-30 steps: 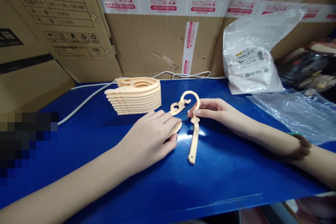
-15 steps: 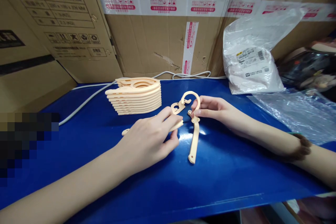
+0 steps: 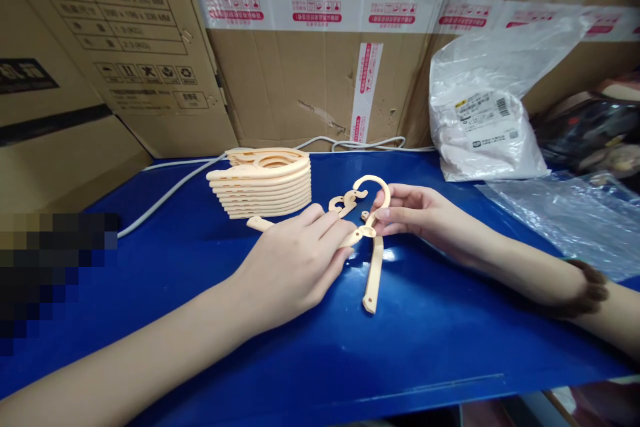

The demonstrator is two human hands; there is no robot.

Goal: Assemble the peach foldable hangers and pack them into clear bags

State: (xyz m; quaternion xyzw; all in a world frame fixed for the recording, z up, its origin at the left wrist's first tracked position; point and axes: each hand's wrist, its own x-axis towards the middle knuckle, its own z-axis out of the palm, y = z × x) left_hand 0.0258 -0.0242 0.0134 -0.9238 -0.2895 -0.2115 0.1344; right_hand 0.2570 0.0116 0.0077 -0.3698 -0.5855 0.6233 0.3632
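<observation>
My right hand point(image 3: 407, 212) pinches a cream plastic hanger hook point(image 3: 384, 188) by its curved side, with the round base low and to the left. In my left hand point(image 3: 305, 253) is a cream hanger arm point(image 3: 259, 223), whose holed end meets the hook's base; I cannot tell if the two are joined. Another hanger arm point(image 3: 373, 280) lies on the blue table, its upper end behind the hook. Just beyond my left fingers rests a small loose hook piece point(image 3: 345, 201). A neat stack of folded cream hangers point(image 3: 263, 187) stands behind my left hand.
Cardboard boxes point(image 3: 300, 73) wall off the back and left of the blue table point(image 3: 300, 360). A white cable point(image 3: 175, 197) runs along the rear. At the right sit a white plastic parcel bag point(image 3: 483, 120) and a flat clear plastic bag point(image 3: 560, 227).
My left hand has brought the hanger arm right up to the hook's base. The hook has tilted, its base swinging to the left in my right hand. The view has shifted slightly.
</observation>
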